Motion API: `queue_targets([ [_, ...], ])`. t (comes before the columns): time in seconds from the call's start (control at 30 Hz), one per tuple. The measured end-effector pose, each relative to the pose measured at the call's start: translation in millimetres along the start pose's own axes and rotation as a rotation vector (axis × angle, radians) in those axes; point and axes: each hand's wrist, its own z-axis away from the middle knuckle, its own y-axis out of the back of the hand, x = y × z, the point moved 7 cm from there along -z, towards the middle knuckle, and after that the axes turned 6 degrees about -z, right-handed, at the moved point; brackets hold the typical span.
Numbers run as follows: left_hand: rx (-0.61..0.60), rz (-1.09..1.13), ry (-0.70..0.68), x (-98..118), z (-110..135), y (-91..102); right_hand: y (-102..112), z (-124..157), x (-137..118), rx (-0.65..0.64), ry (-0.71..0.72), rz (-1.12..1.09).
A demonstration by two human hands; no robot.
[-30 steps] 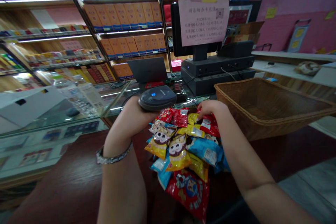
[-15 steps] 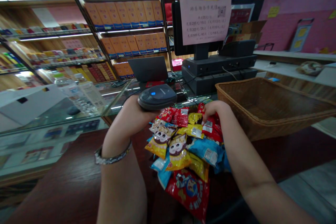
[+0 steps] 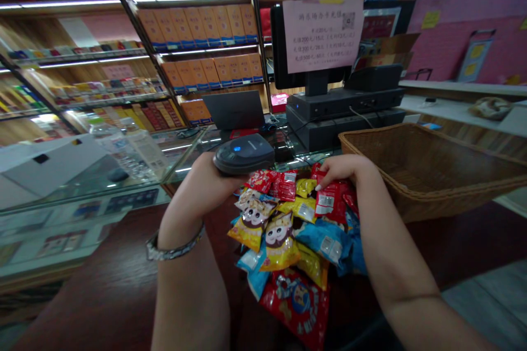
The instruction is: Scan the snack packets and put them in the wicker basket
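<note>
My left hand (image 3: 203,184) is wrapped around a dark barcode scanner (image 3: 244,154) with a lit blue light, held above the left edge of a pile of snack packets. My right hand (image 3: 343,169) pinches the top of a red snack packet (image 3: 332,200) whose white barcode label faces up; most of its fingers are hidden. Yellow snack packets (image 3: 280,241) with cartoon eyes lie in the middle of the pile. Beside them are blue snack packets (image 3: 325,240), and a larger red packet (image 3: 298,301) lies nearest me. They all rest on a dark wooden counter (image 3: 107,279).
To the right stands a wicker basket (image 3: 411,197). Behind the pile are a monitor (image 3: 278,49) with a paper sign (image 3: 323,35), a black cash drawer (image 3: 319,131) and a laptop (image 3: 234,109). Plastic bottles (image 3: 119,148) and a white box (image 3: 49,164) occupy the glass case at left.
My right hand has shifted slightly right, and the red packet under it lies flatter with more of its label showing. The scanner has moved a little to the left.
</note>
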Motion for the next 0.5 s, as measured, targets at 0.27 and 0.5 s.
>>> queue_targets([
  [0.27,0.085,0.052,-0.010,-4,-1,6.1,39,3,-15,0.566,0.358,-0.341],
  [0.5,0.080,0.021,-0.056,-4,-11,-7.1,58,28,-34,1.089,0.483,-0.367],
])
